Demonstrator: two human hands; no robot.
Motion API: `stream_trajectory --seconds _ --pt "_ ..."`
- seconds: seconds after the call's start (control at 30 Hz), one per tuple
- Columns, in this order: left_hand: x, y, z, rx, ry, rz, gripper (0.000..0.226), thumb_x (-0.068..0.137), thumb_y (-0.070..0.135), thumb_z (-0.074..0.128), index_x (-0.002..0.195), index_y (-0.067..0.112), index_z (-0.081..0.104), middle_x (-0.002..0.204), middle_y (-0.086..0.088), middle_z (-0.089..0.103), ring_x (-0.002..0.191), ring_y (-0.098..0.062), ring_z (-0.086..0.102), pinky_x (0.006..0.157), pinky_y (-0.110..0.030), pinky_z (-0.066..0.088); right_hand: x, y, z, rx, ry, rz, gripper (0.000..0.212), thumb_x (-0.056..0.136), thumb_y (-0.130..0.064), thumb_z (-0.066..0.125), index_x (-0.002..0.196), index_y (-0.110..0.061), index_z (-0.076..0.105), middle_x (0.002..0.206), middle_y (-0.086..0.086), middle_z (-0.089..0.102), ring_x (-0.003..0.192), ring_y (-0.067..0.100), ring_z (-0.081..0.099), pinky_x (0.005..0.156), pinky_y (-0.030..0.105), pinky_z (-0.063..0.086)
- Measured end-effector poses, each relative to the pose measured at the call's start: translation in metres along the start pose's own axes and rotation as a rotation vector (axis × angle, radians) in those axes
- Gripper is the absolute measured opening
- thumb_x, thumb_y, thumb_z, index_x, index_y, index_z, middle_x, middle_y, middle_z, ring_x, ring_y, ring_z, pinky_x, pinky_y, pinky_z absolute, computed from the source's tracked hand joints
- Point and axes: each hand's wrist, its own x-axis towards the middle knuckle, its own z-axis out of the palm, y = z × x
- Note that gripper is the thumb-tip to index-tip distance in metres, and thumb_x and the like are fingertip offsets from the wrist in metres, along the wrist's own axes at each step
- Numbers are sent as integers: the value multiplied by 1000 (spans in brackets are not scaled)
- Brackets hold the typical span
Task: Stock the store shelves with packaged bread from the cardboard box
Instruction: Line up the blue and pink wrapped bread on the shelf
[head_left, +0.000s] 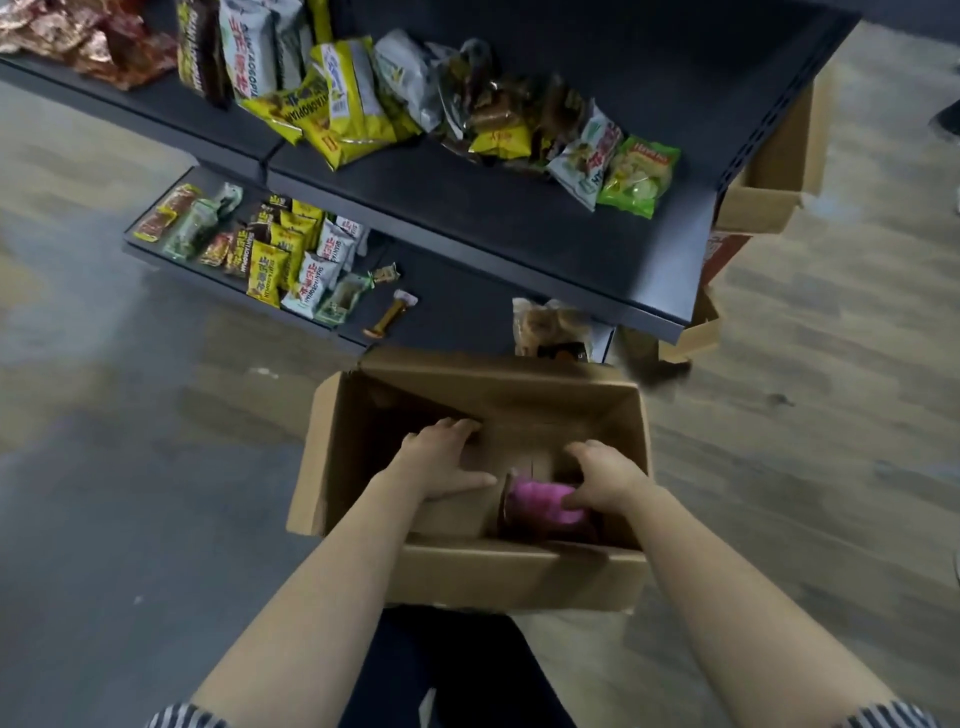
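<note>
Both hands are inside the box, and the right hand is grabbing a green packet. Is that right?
Not quite. The packet that the right hand grips is pink, not green, as the head view shows. The left hand and the right hand are indeed both inside the box.

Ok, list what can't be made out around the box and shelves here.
Head view:
- Pink plastic-wrapped packet in the brown cardboard box: partly covered by the gripping right hand and near box wall; label unreadable.
- Box floor under the left hand: hidden by the folded inner cardboard flap it presses.
- Clear bag of brown bread behind the box: cut off by the box's rear flap and the dark metal shelf above.
</note>
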Motion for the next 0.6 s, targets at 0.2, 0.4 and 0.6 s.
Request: stream_trajectory --seconds 0.2,0.4,0.6 --pt "41 -18 31 44 -67 6 86 85 59 63 153 22 24 155 -6 31 141 -28 34 112 -47 27 53 13 31 -20 -76 7 84 80 -20 75 150 -15 30 148 9 38 133 27 42 107 35 41" --pt "65 -24 57 25 -113 7 87 85 56 65 154 23 23 155 -5 31 139 -27 35 111 -45 27 82 24 56 -54 -149 2 86 75 -29 81 147 -17 36 141 7 43 128 26 46 105 36 43" --pt "72 -30 72 -25 -119 -1 88 82 55 69 153 26 25 153 -3 34 138 -25 36 112 -45 29 98 29 71 -93 -249 -16 67 74 -31 81 133 -18 49 128 4 54 115 22 53 97 33 47"
